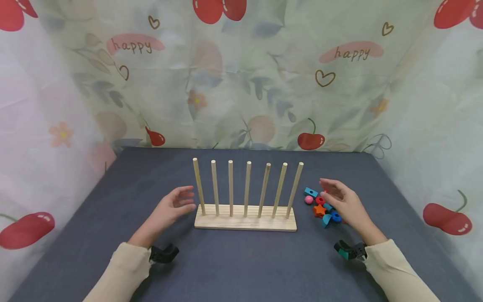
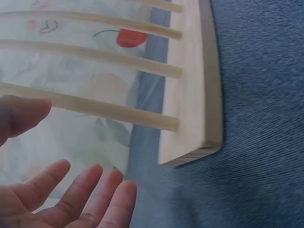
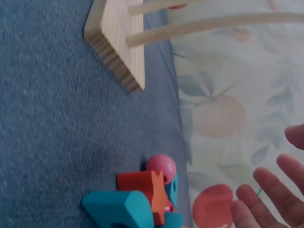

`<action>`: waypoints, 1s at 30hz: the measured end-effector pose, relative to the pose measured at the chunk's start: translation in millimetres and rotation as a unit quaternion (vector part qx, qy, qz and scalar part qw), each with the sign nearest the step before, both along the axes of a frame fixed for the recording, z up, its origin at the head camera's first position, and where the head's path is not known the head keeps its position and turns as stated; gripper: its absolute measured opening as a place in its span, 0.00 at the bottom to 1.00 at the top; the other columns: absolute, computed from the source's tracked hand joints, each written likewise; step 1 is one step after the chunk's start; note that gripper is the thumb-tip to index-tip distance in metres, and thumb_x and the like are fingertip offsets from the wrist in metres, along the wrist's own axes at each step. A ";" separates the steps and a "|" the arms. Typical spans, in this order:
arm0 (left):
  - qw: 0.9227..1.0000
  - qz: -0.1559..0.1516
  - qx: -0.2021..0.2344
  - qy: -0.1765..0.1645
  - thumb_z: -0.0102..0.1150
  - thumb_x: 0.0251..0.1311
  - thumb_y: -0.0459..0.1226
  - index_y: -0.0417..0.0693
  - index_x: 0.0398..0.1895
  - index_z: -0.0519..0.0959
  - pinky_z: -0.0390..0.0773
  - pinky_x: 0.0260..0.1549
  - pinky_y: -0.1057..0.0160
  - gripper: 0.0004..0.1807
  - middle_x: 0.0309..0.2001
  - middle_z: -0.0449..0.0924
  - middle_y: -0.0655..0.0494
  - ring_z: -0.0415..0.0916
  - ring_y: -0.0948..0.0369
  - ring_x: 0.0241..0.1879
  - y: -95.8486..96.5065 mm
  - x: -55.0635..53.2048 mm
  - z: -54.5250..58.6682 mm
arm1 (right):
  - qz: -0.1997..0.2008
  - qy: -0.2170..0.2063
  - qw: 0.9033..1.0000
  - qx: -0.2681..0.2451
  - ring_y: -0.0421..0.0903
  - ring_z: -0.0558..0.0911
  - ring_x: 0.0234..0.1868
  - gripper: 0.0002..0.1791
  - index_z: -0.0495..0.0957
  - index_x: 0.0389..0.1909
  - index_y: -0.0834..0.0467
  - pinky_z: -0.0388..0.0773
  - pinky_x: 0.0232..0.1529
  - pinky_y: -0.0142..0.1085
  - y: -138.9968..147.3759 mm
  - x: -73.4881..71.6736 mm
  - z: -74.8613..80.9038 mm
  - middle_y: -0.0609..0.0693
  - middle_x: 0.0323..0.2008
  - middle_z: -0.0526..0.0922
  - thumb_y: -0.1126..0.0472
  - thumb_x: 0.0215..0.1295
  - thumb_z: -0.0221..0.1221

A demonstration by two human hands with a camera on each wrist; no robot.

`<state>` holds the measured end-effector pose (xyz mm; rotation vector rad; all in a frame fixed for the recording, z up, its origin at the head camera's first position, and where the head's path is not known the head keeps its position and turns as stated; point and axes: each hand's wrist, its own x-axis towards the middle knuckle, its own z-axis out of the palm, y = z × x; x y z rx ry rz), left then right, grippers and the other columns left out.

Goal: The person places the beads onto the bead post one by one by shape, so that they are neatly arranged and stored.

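A pale wooden stand (image 1: 245,223) with a row of several upright pegs (image 1: 247,188) sits mid-table. My left hand (image 1: 174,206) is held beside its left end, fingers relaxed and holding nothing; the left wrist view shows the thumb and fingers (image 2: 111,199) spread apart. To the right of the stand lies a small heap of coloured pieces: an orange star (image 1: 319,210), a pink ball (image 1: 308,199), a blue block with a hole (image 1: 311,192), a blue ring (image 1: 336,217) and a teal half-round piece (image 3: 118,209). Above the heap hovers my right hand (image 1: 345,202), fingers loose with nothing between them.
A dark grey cloth (image 1: 241,268) covers the table. Printed curtains (image 1: 234,84) with cherries and the word "happy" hang behind it and at both sides. Black wrist straps (image 1: 164,254) sit below each hand.
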<state>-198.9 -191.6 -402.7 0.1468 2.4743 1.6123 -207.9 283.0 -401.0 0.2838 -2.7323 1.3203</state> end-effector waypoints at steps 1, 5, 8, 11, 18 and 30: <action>1.000 0.002 -0.001 -0.008 0.59 0.65 0.38 0.42 0.72 0.57 0.68 0.61 0.42 0.35 0.67 0.64 0.37 0.65 0.42 0.65 1.2 -0.6 -1.7 | 0.001 -0.002 1.000 0.000 0.57 0.74 0.61 0.31 0.65 0.68 0.58 0.70 0.47 0.15 1.7 -1.1 -0.7 0.60 0.64 0.71 0.46 0.70 0.54; 1.000 0.005 -0.006 -0.027 0.59 0.64 0.37 0.41 0.72 0.57 0.68 0.61 0.42 0.35 0.67 0.63 0.37 0.64 0.41 0.65 3.6 -2.3 -8.2 | -0.003 -0.016 1.000 0.006 0.58 0.74 0.61 0.32 0.65 0.68 0.58 0.78 0.54 0.36 6.9 -5.6 -4.4 0.61 0.65 0.71 0.44 0.70 0.53; 1.000 0.004 -0.006 -0.031 0.59 0.64 0.36 0.40 0.71 0.58 0.67 0.61 0.41 0.34 0.67 0.63 0.36 0.64 0.41 0.65 5.1 -3.1 -13.1 | -0.008 -0.039 0.999 0.021 0.60 0.73 0.61 0.34 0.65 0.68 0.59 0.74 0.57 0.54 9.7 -9.7 -6.6 0.62 0.65 0.70 0.42 0.70 0.52; 0.999 0.008 -0.007 -0.033 0.60 0.63 0.36 0.41 0.70 0.60 0.68 0.61 0.41 0.34 0.66 0.64 0.36 0.65 0.41 0.65 7.4 -4.6 -18.1 | -0.007 -0.068 0.997 0.039 0.61 0.72 0.62 0.34 0.64 0.68 0.60 0.72 0.58 0.57 11.6 -15.0 -7.9 0.64 0.65 0.69 0.42 0.70 0.52; 0.999 0.010 -0.014 -0.043 0.63 0.60 0.35 0.40 0.69 0.62 0.67 0.61 0.41 0.35 0.66 0.65 0.36 0.64 0.41 0.65 13.1 -7.3 -26.5 | -0.005 -0.110 0.992 0.055 0.63 0.70 0.63 0.31 0.64 0.68 0.62 0.72 0.58 0.57 11.1 -22.9 -8.7 0.66 0.66 0.68 0.50 0.71 0.54; 0.999 -0.013 -0.009 -0.051 0.64 0.58 0.33 0.35 0.69 0.61 0.69 0.60 0.44 0.36 0.65 0.65 0.35 0.65 0.42 0.63 15.8 -8.4 -28.2 | -0.020 -0.119 0.990 0.075 0.61 0.74 0.58 0.27 0.67 0.65 0.64 0.75 0.56 0.54 10.8 -29.1 -12.9 0.67 0.61 0.73 0.54 0.70 0.55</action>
